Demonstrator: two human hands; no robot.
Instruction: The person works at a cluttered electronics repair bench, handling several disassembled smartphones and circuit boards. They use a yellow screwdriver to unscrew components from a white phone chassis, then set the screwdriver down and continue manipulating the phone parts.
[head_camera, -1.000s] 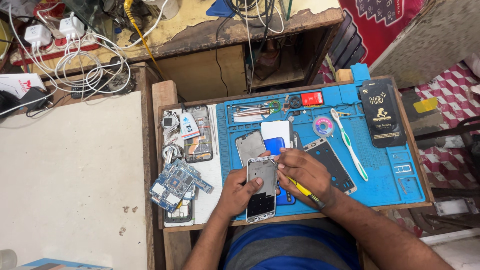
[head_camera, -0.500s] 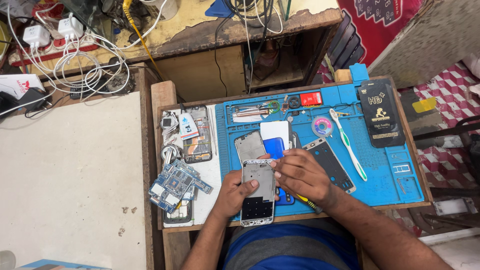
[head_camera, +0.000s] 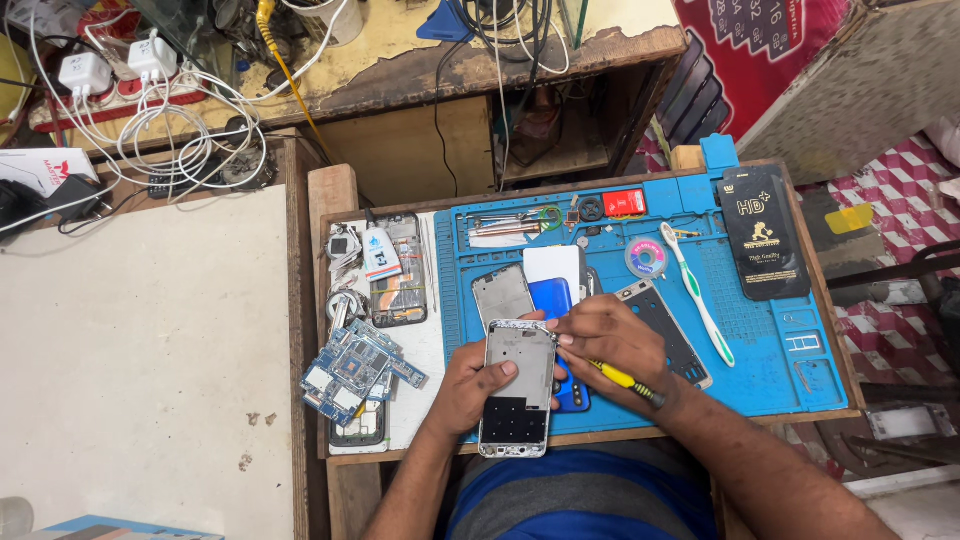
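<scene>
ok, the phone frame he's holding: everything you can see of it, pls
The phone frame is a silver-white, metal-looking mid-frame, stripped, lying flat and lengthwise at the near edge of the blue work mat. Its upper half is a pale bare plate; the lower half holds a dark rectangular panel with a grid of small dots. The left hand grips its left edge, thumb on the plate. The right hand, holding a yellow-handled screwdriver, has its fingertips at the top right corner. A blue phone back lies partly under it.

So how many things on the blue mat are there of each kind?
Phone frames: 3 (one in the left hand at)
Toothbrush: 1
Solder wick spool: 1
Screwdriver, in the right hand: 1
Black flat package: 1
Total: 7
</scene>
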